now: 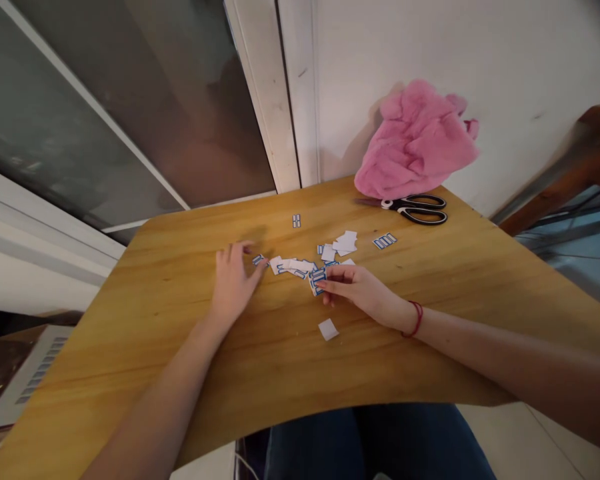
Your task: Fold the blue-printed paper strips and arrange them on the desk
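Note:
Between the thumb and fingers of my right hand (363, 290) are small white paper pieces with blue-edged print (319, 279); how many overlap there I cannot tell. My left hand (235, 277) rests at the left end of a row of scattered white paper slips (293, 265), thumb and fingers apart. Its thumb tip is beside a small blue-printed piece (257, 259); whether they touch is unclear. More white slips (346, 242) lie beyond my right hand, some partly hidden by it. A single white square (329, 329) lies nearer to me.
Black-handled scissors (415, 209) lie at the table's back right, by a pink fluffy cloth (420, 143) against the wall. Two blue-printed pieces lie apart, one at the back (296, 221) and one at the right (385, 241). The wooden table (145, 287) adjoins a framed glass panel.

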Demonstrator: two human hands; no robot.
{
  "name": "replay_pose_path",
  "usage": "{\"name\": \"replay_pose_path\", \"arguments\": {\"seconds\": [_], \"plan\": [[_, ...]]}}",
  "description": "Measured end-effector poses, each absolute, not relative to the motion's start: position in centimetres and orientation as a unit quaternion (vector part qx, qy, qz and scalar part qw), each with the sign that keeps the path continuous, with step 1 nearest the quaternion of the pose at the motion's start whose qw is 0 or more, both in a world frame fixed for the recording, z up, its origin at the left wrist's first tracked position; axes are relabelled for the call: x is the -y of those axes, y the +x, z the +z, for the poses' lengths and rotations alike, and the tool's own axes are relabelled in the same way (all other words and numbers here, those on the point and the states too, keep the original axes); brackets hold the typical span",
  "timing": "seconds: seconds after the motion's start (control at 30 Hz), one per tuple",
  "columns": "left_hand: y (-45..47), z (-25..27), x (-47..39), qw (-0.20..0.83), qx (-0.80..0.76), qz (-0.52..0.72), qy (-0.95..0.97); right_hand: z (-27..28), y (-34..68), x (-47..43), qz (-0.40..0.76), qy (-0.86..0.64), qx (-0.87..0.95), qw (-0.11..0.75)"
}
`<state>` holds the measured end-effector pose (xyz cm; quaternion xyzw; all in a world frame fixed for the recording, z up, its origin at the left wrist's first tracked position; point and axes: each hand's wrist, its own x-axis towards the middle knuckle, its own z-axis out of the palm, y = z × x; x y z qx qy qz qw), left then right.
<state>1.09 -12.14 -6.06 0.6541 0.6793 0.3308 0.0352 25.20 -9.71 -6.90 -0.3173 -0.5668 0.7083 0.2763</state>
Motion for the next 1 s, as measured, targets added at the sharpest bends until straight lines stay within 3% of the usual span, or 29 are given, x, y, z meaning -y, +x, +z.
{"name": "replay_pose_path", "arguments": {"seconds": [0.13,0.3,0.5,0.63,0.83,1.0], "plan": [[-1.3,-6.8,11.1,0.04,-0.764,0.249,0.594,-7.5,25.2,9.5,0.722,-0.313,0.546,0.288],[-1.5,-6.9,10.7,0.103,-0.732,0.284,0.611,-7.5,25.1,9.5,0.723,-0.316,0.534,0.305],[-0.1,-4.9,12.1,0.344,-0.598,0.453,0.565,-7.0,24.9,9.7,0.701,-0.325,0.553,0.311],[3.7,-4.6,14.0,0.464,-0.524,0.418,0.579,-6.7,24.8,10.6,0.672,-0.32,0.6,0.293],[7.1,-6.3,14.7,0.334,-0.565,0.411,0.632,-6.7,24.6,11.3,0.682,-0.301,0.611,0.266],[5.4,-6.8,13.8,0.227,-0.558,0.39,0.697,-6.9,24.8,10.4,0.665,-0.327,0.586,0.328]]}}
